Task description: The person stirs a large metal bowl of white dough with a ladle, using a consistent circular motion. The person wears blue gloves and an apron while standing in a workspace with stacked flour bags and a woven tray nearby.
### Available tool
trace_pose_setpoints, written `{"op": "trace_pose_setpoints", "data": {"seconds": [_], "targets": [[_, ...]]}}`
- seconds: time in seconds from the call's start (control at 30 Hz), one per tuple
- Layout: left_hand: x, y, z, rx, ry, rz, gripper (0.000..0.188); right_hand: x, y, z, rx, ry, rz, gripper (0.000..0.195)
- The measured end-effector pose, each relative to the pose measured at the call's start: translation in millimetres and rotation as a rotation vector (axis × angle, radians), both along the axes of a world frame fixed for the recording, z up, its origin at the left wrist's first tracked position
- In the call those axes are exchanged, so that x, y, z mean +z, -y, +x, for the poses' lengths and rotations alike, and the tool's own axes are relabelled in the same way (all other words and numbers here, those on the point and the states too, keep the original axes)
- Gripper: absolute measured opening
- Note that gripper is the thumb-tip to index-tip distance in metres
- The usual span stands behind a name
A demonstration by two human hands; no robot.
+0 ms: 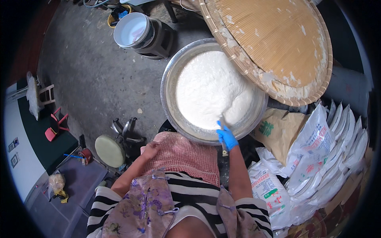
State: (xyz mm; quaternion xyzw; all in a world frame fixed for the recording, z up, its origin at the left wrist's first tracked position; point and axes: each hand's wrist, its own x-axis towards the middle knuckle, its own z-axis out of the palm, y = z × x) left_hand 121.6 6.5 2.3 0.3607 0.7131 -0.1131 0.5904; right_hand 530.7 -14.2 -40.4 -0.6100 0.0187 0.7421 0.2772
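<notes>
My right hand (228,139), in a blue glove, grips the handle of a tool (224,151) at the near rim of a large metal basin (168,98). Its working end goes down into thick white dough or batter (208,86), so its shape is hidden. A crease runs through the white mass from the tool towards the upper right. Bare, my left hand (152,150) rests at the left edge of a red-and-white checked apron (187,154) on my lap. Its fingers are curled against the cloth, and whether they pinch it is unclear.
A round woven bamboo tray (273,44) overhangs the basin's upper right. White buckets (131,31) stand on a stool (157,38) beyond. Printed plastic sacks (312,148) and a brown paper bag (278,128) crowd the right. A round-seated stool (110,151) is at left.
</notes>
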Motion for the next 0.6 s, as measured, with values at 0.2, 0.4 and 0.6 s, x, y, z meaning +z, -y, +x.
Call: {"op": "trace_pose_setpoints", "data": {"seconds": [0.2,0.4,0.6], "targets": [[-15.5,0.8,-7.0,0.066,0.110,0.086,0.024,38.7,-34.7,-28.5,0.114,-0.132,0.156,0.054],[-14.5,-8.7,-6.5,0.102,0.152,0.044,0.028,55.4,-47.8,29.2,0.923,1.191,0.391,0.061],[-11.7,-10.6,-6.6,0.051,0.148,0.020,0.030,9.7,-36.5,127.1,0.902,1.393,0.196,0.060]]}}
